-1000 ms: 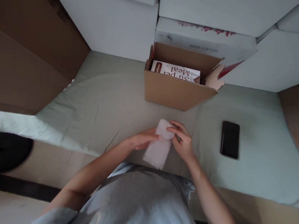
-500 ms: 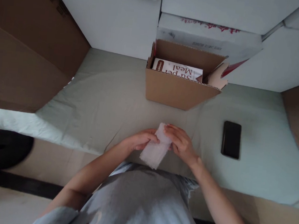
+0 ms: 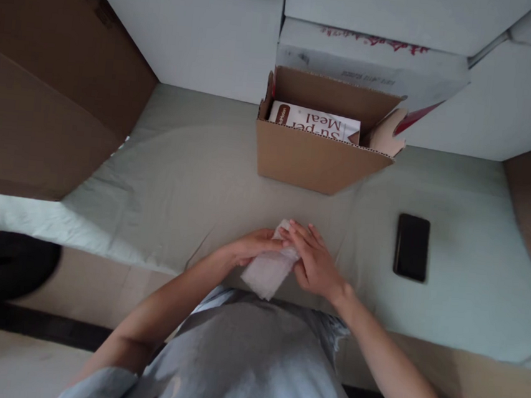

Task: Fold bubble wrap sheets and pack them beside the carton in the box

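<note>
White wrap: the pale, soft-looking piece (image 3: 265, 277) slants in front of the torso, over the near edge of the cloth-covered surface (image 3: 178, 172); whether anything lies inside it, I cannot tell.
Left hand: this hand (image 3: 256, 246) grips the wrap from the left side, thumb across the top.
Right hand: this one (image 3: 319, 263) closes over the far end from the right, fingers laid flat near the left thumb.
Step in hand: it looks like folding or pressing down the far end.
Next move: this seems to call for a steady left grip and even pressure from the right fingers, so the layers do not spring open.
Open carton: the brown box (image 3: 316, 160) stands beyond the hands, well apart from them, with a printed white box (image 3: 315, 121) inside.
Phone: a dark, phone-like slab (image 3: 412, 247) lies flat to the right.
Far side: white boxes (image 3: 206, 37) stand behind the carton.
</note>
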`<state>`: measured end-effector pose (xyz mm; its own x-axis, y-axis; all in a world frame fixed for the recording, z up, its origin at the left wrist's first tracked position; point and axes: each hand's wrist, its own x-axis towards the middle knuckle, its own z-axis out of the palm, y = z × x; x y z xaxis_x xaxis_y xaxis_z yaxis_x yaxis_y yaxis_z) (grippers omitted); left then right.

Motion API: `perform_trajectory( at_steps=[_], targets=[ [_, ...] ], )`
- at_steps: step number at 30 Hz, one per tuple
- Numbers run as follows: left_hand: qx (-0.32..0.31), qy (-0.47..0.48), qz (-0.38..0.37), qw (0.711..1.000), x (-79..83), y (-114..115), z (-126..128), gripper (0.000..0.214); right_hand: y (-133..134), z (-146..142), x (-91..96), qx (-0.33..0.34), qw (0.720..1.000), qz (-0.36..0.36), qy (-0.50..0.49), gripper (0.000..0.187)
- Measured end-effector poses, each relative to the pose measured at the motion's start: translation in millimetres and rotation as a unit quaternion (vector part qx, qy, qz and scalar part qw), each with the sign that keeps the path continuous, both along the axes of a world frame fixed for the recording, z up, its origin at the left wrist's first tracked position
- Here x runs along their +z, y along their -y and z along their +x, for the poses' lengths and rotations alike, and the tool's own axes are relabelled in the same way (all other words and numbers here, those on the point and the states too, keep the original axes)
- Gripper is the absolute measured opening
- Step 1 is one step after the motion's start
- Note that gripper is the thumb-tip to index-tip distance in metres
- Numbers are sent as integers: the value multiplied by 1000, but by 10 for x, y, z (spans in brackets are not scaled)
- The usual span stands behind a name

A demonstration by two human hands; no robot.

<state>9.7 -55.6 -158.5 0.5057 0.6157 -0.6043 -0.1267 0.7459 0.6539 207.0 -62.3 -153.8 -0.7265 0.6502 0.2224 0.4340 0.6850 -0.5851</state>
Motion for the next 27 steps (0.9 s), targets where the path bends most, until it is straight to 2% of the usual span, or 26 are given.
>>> perform_trajectory(
  at_steps=[3,5,7,9,12,16,19,22,25,27],
  targets=[
    [-9,11,-11,1000,-20,-1,5,40,42,-6,31,-14,998,-39,-38,86],
    [11,12,-16,1000,-53,-5,-13,45,65,1,25,-80,990,-71,-91,79],
    [30,15,-14,999,-79,-5,-38,48,81,8,-24,-189,961,-119,-165,70],
    [33,22,-8,999,-89,-5,-57,50,92,5,-106,-247,924,-197,-214,58],
    [21,30,4,999,-71,-5,-49,51,98,-28,-219,-234,905,-279,-220,39],
    [20,34,43,998,-24,36,48,55,69,-72,-265,-283,879,-289,-253,26],
    [57,18,87,994,-2,110,140,50,22,-81,-274,-334,844,-316,-277,24],
    [68,-6,81,994,-2,167,167,32,-9,-90,-291,-338,822,-349,-298,28],
    [56,-2,23,998,-21,176,113,28,-4,-89,-278,-325,824,-348,-308,28],
    [56,11,-21,998,-44,161,68,30,15,-68,-236,-306,854,-302,-295,28]
  ],
)
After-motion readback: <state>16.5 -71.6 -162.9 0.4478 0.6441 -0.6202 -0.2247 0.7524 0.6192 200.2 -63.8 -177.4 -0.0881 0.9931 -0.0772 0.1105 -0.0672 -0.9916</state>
